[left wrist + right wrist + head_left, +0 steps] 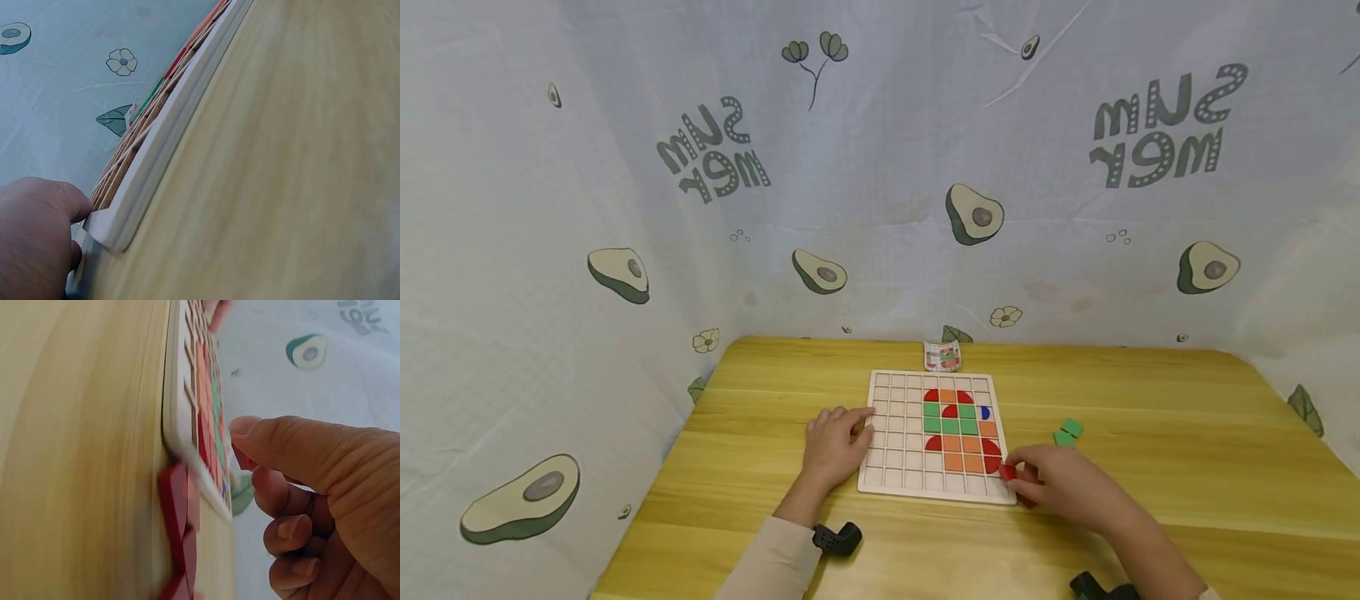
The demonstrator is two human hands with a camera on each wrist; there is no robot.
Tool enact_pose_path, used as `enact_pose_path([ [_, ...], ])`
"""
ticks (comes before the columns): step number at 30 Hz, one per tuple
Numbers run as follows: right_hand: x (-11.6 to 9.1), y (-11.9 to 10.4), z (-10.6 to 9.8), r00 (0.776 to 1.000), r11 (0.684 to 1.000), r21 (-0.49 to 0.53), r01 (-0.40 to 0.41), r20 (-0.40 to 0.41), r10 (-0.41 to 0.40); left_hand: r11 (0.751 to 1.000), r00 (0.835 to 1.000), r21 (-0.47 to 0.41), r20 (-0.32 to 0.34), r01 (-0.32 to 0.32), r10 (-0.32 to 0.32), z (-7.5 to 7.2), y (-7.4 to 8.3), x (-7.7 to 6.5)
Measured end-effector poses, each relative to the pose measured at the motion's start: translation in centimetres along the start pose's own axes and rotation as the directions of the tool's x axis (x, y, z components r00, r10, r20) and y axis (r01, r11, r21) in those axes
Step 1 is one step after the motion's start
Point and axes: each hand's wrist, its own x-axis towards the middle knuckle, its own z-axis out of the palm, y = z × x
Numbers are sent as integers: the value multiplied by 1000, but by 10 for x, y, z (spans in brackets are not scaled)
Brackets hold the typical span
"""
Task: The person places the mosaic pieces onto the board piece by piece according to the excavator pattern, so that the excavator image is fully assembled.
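A square wooden grid board (891, 475) lies on the table with red, orange, green and blue pieces set in its right half. My left hand (835, 446) touches its left rim with thumb and index finger. My right hand (1063, 483) pinches a small red tile (1008, 472) between thumb and index finger, over the board's right edge near the front corner. The fingers partly hide the tile. More red pieces (178, 500) lie on the table beside that corner, mostly covered by the hand in the head view.
Two green squares (1067, 432) lie on the table to the right of the board. Behind the board stands a small curled pattern card (942, 357). A printed curtain (880, 167) hangs behind the wooden table (737, 517).
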Motion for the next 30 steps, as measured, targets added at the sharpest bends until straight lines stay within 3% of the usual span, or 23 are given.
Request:
enact_pose_path([
  [8, 25, -35, 17, 987, 985, -67, 157, -17, -158, 1000, 1000, -11, 4, 2, -2, -1, -1, 0],
  [11, 35, -44, 24, 983, 981, -65, 181, -3, -181, 1000, 1000, -11, 5, 0, 0, -1, 0, 0],
  [20, 55, -54, 41, 993, 991, -60, 122, 5, -122, 1000, 1000, -13, 9, -2, 2, 0, 2, 0],
  [30, 62, -57, 47, 996, 995, -57, 86, -32, -88, 1000, 1000, -9, 6, 3, -3, -2, 2, 0],
])
